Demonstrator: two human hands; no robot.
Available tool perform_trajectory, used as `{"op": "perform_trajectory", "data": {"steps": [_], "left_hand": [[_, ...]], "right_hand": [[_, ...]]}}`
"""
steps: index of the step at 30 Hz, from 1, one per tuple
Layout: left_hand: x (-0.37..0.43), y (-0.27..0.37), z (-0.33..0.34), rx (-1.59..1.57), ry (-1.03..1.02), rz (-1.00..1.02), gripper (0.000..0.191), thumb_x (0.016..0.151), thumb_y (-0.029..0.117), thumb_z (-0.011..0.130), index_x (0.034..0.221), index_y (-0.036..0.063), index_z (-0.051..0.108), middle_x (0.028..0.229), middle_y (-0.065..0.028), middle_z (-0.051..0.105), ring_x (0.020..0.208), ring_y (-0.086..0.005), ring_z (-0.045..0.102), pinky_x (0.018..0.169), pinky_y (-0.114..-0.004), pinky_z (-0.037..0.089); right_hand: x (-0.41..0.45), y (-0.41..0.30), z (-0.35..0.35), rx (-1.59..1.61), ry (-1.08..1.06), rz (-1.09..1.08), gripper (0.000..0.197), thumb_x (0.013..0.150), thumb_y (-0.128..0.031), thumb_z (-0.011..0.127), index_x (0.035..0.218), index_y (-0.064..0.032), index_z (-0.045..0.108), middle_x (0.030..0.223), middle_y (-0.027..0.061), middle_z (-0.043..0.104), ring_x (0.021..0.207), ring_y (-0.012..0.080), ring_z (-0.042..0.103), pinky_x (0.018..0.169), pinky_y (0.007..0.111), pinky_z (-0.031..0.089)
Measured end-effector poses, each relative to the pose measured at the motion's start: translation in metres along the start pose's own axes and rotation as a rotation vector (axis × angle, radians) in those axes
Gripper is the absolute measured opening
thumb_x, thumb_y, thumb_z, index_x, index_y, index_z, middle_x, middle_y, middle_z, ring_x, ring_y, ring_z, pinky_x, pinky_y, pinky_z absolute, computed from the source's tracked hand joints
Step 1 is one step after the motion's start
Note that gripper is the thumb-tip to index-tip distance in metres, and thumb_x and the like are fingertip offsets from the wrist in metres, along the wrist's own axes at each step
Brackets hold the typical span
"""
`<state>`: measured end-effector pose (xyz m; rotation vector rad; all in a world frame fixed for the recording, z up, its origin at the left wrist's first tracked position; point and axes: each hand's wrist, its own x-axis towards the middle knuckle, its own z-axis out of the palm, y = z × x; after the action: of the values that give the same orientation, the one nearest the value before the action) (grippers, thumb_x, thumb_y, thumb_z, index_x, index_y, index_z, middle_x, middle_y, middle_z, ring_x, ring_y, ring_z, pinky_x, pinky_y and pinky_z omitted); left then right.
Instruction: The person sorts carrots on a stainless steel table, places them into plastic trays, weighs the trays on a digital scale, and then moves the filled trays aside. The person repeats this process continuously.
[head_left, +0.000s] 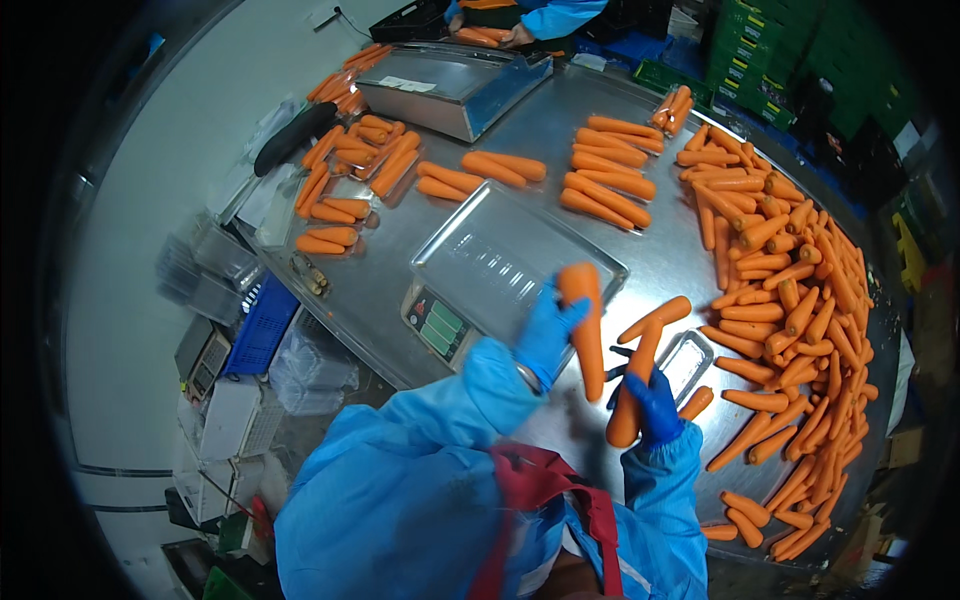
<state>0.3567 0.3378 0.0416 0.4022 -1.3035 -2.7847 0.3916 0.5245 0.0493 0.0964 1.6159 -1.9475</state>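
My left hand (546, 334), in a blue glove, grips a large carrot (586, 330) beside the tray of a weighing scale (517, 259). In my right hand (654, 405), gloved in darker blue, is another carrot (636, 386), held upright with its thick end towards me. A loose carrot (655, 319) lies just beyond it. To the right of that hand sits a clear plastic tray (686, 367) on the steel table. The scale's pan holds nothing; its green display panel (441, 328) faces me.
A large heap of carrots (795, 300) covers the table's right side. Packed trays of carrots (611, 169) stand beyond the scale, more (360, 157) at the left. Behind are a metal machine (450, 82) and a co-worker's hands (517, 35). A blue crate (262, 322) stands off the left edge.
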Motion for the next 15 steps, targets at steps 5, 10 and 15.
{"op": "perform_trajectory", "data": {"steps": [5, 10, 15], "left_hand": [[0.054, 0.068, -0.071, 0.088, 0.286, 0.235, 0.062, 0.073, 0.001, 0.064, 0.123, 0.0082, 0.030, 0.108, -0.0129, 0.046, 0.095, -0.0255, 0.052, 0.075, -0.036, 0.050], [0.081, 0.058, -0.121, 0.448, 0.341, 0.497, 0.066, 0.068, -0.001, 0.067, 0.123, 0.0108, 0.034, 0.113, -0.0142, 0.044, 0.104, -0.0258, 0.047, 0.085, -0.038, 0.043], [0.062, 0.085, -0.140, 1.453, 0.322, 0.769, 0.056, 0.065, 0.009, 0.069, 0.117, 0.0129, 0.046, 0.123, -0.0137, 0.040, 0.112, -0.0308, 0.040, 0.095, -0.042, 0.031]], "right_hand": [[0.077, -0.029, 0.056, -0.312, 0.092, -0.118, 0.052, 0.085, -0.033, 0.050, 0.125, -0.0041, 0.036, 0.097, 0.0123, 0.053, 0.087, 0.0227, 0.055, 0.079, 0.032, 0.043], [0.179, -0.030, 0.105, -1.079, -0.059, -0.453, 0.048, 0.083, -0.038, 0.048, 0.121, -0.0095, 0.044, 0.107, 0.0208, 0.051, 0.096, 0.0378, 0.051, 0.082, 0.043, 0.040], [0.213, -0.020, 0.123, -1.406, -0.007, -0.478, 0.048, 0.083, -0.042, 0.044, 0.120, -0.0110, 0.046, 0.109, 0.0176, 0.052, 0.094, 0.0360, 0.052, 0.079, 0.045, 0.042]]}}
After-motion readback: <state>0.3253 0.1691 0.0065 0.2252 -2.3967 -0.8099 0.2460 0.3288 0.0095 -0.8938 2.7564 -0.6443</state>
